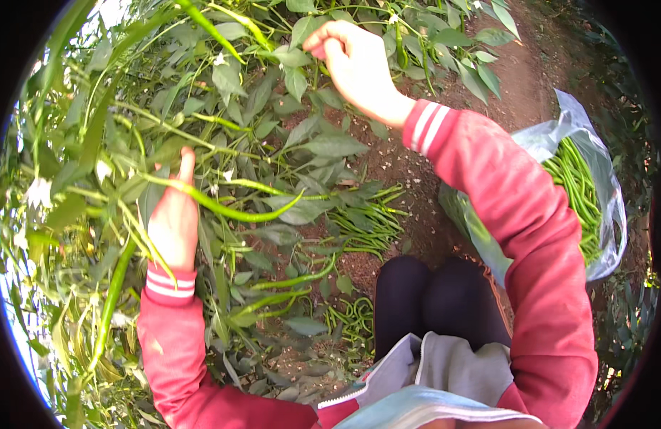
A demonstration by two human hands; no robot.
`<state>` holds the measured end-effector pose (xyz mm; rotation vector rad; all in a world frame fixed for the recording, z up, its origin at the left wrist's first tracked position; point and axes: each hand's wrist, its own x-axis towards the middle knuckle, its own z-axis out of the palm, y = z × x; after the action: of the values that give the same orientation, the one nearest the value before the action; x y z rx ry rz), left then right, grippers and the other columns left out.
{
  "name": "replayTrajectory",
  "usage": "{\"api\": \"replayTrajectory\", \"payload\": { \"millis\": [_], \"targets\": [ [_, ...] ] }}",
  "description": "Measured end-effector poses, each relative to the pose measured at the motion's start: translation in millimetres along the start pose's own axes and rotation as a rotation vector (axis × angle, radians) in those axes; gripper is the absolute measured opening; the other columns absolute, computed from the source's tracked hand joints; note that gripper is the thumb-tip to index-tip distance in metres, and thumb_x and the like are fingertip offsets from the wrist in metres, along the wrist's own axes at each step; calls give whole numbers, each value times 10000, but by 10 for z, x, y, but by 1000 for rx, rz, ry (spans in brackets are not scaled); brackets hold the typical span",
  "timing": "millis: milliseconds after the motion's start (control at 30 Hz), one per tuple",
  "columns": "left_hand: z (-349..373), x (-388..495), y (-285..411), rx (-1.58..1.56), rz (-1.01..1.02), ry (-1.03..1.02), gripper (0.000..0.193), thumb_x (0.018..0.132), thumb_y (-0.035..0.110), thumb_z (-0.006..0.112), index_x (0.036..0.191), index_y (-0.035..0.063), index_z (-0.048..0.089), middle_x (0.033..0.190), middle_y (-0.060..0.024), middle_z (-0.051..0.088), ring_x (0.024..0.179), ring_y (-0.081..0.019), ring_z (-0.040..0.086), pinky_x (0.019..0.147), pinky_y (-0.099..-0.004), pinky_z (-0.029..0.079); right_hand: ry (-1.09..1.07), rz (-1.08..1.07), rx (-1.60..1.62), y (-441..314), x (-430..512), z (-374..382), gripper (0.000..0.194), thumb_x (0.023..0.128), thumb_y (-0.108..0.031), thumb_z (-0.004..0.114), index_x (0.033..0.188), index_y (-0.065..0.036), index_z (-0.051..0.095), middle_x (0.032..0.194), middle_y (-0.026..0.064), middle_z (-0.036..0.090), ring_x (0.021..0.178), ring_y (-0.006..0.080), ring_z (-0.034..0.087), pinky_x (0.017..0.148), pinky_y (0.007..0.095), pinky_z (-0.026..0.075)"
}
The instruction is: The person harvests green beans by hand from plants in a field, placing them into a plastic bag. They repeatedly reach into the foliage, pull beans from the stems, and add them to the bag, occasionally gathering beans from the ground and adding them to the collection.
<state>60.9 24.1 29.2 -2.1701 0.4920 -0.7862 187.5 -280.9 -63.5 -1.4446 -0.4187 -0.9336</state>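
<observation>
My left hand is in among the branches of a chili pepper plant, one finger pointing up. Leaves and a long curved green chili cross in front of it, so its grip is partly hidden. Higher up, my right hand reaches into the foliage with fingers bent at a leaf. Whether anything is between those fingertips cannot be made out. Close by hang more green chilies. Another long chili dangles below and left of my left hand.
A translucent plastic bag full of picked green chilies stands on the soil right of my knees. Beside my knees, a pile of chilies lies on the ground, with a smaller heap nearer me. Bare soil runs along the upper right.
</observation>
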Motion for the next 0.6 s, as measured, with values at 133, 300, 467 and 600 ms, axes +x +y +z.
{"api": "replayTrajectory", "payload": {
  "millis": [133, 300, 467, 600],
  "targets": [
    [-44, -26, 6, 61, -23, -58, 627, 923, 267, 631, 1500, 323, 392, 663, -15, 510, 381, -144, 438, 374, -310, 368, 88, -21, -46, 177, 153, 355, 247, 868, -89, 478, 745, -18, 680, 758, 182, 652, 708, 340, 646, 726, 417, 532],
    [-79, -47, 1, 106, -23, -137, 615, 927, 253, 635, 1492, 332, 405, 688, -43, 548, 423, -202, 516, 399, -341, 422, -121, 54, -216, 422, 249, 589, 191, 856, -77, 510, 752, -30, 663, 747, 165, 654, 714, 338, 657, 719, 430, 546],
    [-46, -38, -8, -46, -51, -115, 608, 932, 220, 622, 1494, 300, 404, 752, -56, 588, 441, -227, 534, 411, -357, 441, 39, -114, -130, 580, 696, 848, 103, 833, -103, 568, 892, -56, 638, 727, 146, 633, 718, 383, 640, 694, 453, 530],
    [-72, -18, -24, -150, -58, -169, 616, 926, 183, 609, 1499, 262, 396, 827, -73, 616, 506, -257, 571, 451, -377, 458, 163, -335, -252, 614, 1087, 1118, 206, 841, -152, 569, 990, -10, 579, 1047, 224, 594, 931, 385, 611, 814, 449, 503]
  ]
}}
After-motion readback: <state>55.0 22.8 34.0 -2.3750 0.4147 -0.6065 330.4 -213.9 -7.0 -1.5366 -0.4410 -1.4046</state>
